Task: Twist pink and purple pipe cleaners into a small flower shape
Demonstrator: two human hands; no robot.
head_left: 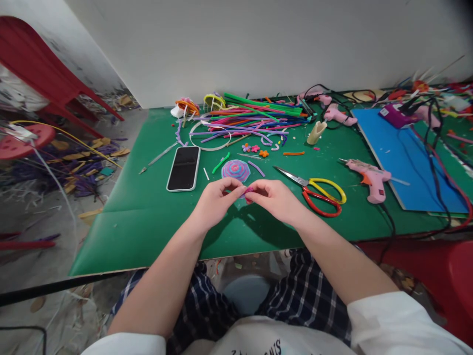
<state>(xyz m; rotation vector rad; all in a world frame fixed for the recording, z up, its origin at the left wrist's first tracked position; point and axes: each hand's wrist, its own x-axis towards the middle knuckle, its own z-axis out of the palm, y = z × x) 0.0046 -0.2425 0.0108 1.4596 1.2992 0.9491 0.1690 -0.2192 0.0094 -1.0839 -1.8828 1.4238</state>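
Note:
My left hand (221, 199) and my right hand (275, 199) meet above the front of the green table. Between their fingertips is a small pink-and-purple fuzzy piece (249, 191), pinched from both sides and partly hidden by the fingers. Just behind them lies a round pink, blue and purple spiral disc (235, 169). Short pieces flank it: a green pipe cleaner (220, 162) on the left and a purple pipe cleaner (256, 168) on the right. Small flowers (254, 148) lie farther back. To the right of my right hand rest scissors (314, 192) with yellow and red handles, blades slightly apart.
A phone (184, 168) lies at the left, near tweezers (158, 158). Many colored pipe cleaners (258, 116) are heaped at the back. On the right are a pink glue gun (371, 180), a blue board (410, 162), a purple power block (399, 116) and trailing black cables.

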